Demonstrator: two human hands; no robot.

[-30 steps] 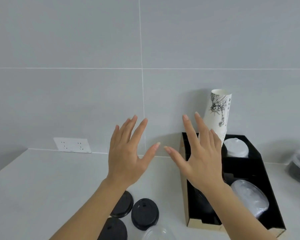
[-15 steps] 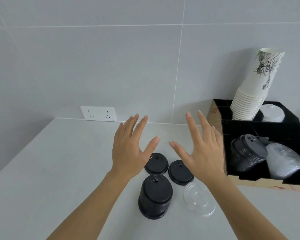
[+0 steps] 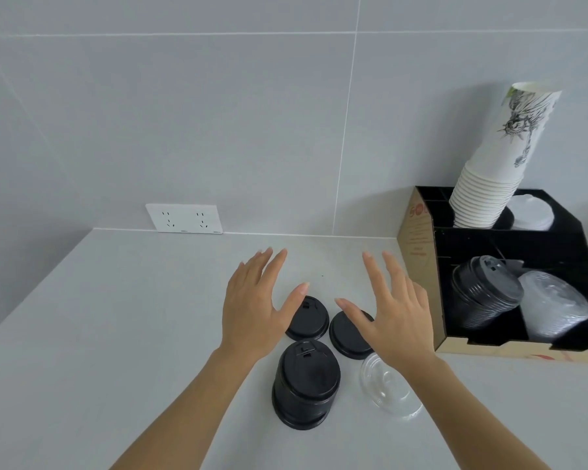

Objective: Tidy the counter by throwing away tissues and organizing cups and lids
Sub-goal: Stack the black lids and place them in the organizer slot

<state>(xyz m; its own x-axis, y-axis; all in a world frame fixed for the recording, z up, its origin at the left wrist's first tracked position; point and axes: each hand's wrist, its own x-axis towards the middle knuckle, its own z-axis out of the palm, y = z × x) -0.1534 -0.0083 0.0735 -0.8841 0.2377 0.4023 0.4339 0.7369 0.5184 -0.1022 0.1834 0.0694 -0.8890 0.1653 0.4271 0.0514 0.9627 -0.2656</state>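
Observation:
On the grey counter (image 3: 116, 334) a stack of black lids (image 3: 304, 381) stands in front of me. Behind it lie two single black lids (image 3: 311, 320) (image 3: 348, 337), and a clear lid (image 3: 386, 385) rests to the right. My left hand (image 3: 255, 307) hovers open over the left single lid. My right hand (image 3: 394, 317) is spread open above the right single lid and the clear lid, partly hiding both. Neither hand holds anything.
A black-lined cardboard organizer (image 3: 421, 239) stands at the right, holding a tilted stack of white paper cups (image 3: 496, 171), white lids (image 3: 532, 213), a black lid stack (image 3: 486, 293) and clear lids (image 3: 554, 307). A white wall socket (image 3: 184, 218) sits on the tiled backsplash.
The view has tilted down and drawn closer to the counter, bringing the loose lids fully into sight. Both open hands have lowered toward the lids, still spread apart.

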